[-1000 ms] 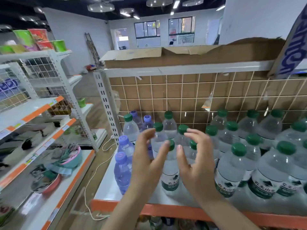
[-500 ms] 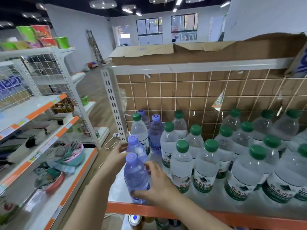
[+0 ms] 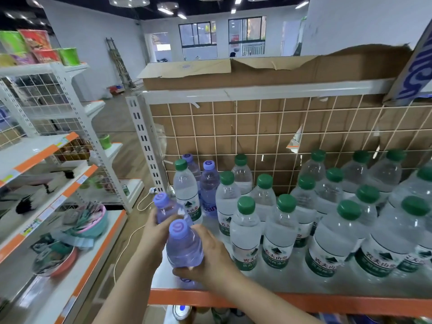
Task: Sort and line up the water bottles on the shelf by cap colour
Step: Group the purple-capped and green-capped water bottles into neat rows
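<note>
Two hands are busy at the left end of the shelf (image 3: 280, 300), down at about 7 o'clock. The right hand (image 3: 208, 256) curls its fingers round the front purple-cap bottle (image 3: 184, 249), with the thumb under its bottom edge. The left hand (image 3: 154, 232) wraps round the second purple-cap bottle (image 3: 167, 209), which is just behind the first and leans a little to the left. Both bottles are bluish and touch each other.

Two more purple-cap bottles (image 3: 209, 183) stand upright farther back by the wire grid (image 3: 257, 136) — one is partly hidden behind a lone green-cap bottle (image 3: 185, 190) at about 10 o'clock from the hands. From the middle out to 3 o'clock, the green-cap bottles (image 3: 332, 230) stand close together in rows, clear with green labels. They fill most of the shelf, which has an orange front edge.

Torn cardboard (image 3: 268, 73) lies on top of the rack at 12 o'clock. At 9 o'clock is another rack (image 3: 58, 150) with bowls, packets and cups on it — too blurry to name more. A white cord (image 3: 126, 244) lies on the floor between the racks.
</note>
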Demonstrator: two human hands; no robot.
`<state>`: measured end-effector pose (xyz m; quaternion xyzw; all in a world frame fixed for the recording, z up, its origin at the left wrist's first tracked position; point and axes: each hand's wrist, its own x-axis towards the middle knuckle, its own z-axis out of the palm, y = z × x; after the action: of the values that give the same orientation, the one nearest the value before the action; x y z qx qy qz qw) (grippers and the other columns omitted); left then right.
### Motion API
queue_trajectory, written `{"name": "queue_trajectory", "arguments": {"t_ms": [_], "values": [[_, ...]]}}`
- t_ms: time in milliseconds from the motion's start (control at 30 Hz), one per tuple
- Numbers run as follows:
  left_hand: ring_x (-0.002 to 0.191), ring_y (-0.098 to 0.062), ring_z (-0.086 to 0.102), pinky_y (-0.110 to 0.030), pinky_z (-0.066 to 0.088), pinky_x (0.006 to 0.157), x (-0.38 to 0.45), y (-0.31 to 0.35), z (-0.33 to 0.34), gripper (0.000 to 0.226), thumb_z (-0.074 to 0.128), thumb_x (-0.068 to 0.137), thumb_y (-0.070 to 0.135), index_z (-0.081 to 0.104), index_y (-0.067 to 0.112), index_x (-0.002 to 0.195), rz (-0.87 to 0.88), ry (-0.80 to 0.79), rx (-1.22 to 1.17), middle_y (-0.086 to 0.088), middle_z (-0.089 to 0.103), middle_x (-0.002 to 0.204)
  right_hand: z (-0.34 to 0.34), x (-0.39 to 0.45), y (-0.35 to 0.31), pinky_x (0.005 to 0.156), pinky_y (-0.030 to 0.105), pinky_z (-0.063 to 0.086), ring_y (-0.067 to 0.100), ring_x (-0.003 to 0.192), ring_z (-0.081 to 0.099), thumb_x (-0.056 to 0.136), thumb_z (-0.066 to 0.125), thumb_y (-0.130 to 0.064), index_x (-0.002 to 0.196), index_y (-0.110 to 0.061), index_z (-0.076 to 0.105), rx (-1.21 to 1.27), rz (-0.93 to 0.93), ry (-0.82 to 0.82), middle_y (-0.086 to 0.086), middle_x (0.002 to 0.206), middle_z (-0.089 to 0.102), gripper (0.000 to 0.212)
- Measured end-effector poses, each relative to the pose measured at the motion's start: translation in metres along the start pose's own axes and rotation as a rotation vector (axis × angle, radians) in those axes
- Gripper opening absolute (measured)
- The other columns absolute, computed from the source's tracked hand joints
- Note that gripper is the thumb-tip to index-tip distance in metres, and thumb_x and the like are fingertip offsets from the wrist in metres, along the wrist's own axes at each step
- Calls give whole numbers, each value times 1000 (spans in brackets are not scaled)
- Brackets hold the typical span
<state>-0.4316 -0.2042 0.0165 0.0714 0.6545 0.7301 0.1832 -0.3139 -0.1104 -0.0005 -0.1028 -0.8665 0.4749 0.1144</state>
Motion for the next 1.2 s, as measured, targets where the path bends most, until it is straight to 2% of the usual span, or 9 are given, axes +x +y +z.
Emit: {"name": "queue_trajectory", "arguments": {"t_ms": [100, 200, 367, 567, 733, 833, 1000, 1133, 1200], "values": [[67, -14, 62, -30, 47, 70, -9, 0, 6, 29, 71, 78, 7, 53, 16, 99, 115, 213, -83, -13, 60, 83, -13, -10, -11, 90, 23, 45, 10, 104, 54, 64, 84, -38, 120, -31, 45, 62, -75, 63, -13, 116, 56, 68], [77, -21, 58, -35, 46, 74, -25, 22, 14, 38, 75, 65, 22, 56, 17, 98, 266, 414, -108, -1, 60, 84, -31, -23, -24, 92, 27, 44, 8, 107, 51, 65, 83, -40, 119, -34, 44, 96, -146, 98, -13, 116, 53, 67], [82, -29, 64, -57, 51, 90, -60, 70, 42, 31, 72, 58, 30, 62, 25, 87, 507, 428, -69, -6, 66, 88, -72, -50, -40, 86, 47, 51, 22, 101, 62, 61, 82, -39, 111, -34, 51, 319, -235, 185, 0, 109, 61, 59], [79, -26, 62, -56, 51, 86, -136, 110, 122, 23, 70, 62, 25, 64, 22, 83, 703, 296, -100, -6, 64, 83, -155, -103, -42, 89, 61, 47, 35, 105, 62, 72, 80, -11, 120, -18, 51, 526, -415, 180, 14, 115, 62, 56], [78, -26, 65, -48, 54, 82, -193, 111, 204, 14, 67, 62, 23, 67, 26, 75, 720, 203, -163, 5, 67, 74, -242, -151, -27, 81, 33, 54, 14, 95, 68, 68, 78, -11, 110, -30, 55, 579, -388, 176, -8, 101, 69, 51], [75, -17, 65, -29, 53, 71, -226, 100, 258, 21, 64, 60, 31, 66, 25, 81, 714, 167, -158, 10, 67, 73, -295, -186, -9, 85, 37, 55, 19, 96, 69, 62, 81, -18, 109, -25, 54, 540, -335, 277, -3, 99, 71, 55], [67, -10, 59, -24, 52, 66, -268, 72, 345, 17, 63, 60, 27, 64, 23, 77, 666, 67, -228, 12, 62, 67, -371, -248, 32, 69, 16, 51, 5, 79, 68, 67, 79, -7, 106, -16, 50, 486, -289, 344, -17, 71, 64, 49], [59, -6, 57, -17, 49, 56, -295, 54, 412, 16, 56, 76, -1, 62, 14, 78, 664, -25, -215, 9, 60, 64, -421, -286, 63, 74, 24, 51, 5, 66, 55, 66, 77, -17, 110, -16, 48, 503, -250, 372, -18, 61, 53, 53], [58, -7, 57, -18, 49, 56, -303, 50, 443, 14, 57, 74, -1, 61, 8, 85, 648, -60, -211, 8, 61, 63, -445, -300, 76, 69, 24, 50, 3, 62, 56, 73, 74, 1, 107, -17, 49, 513, -235, 373, -19, 62, 57, 47]]}}
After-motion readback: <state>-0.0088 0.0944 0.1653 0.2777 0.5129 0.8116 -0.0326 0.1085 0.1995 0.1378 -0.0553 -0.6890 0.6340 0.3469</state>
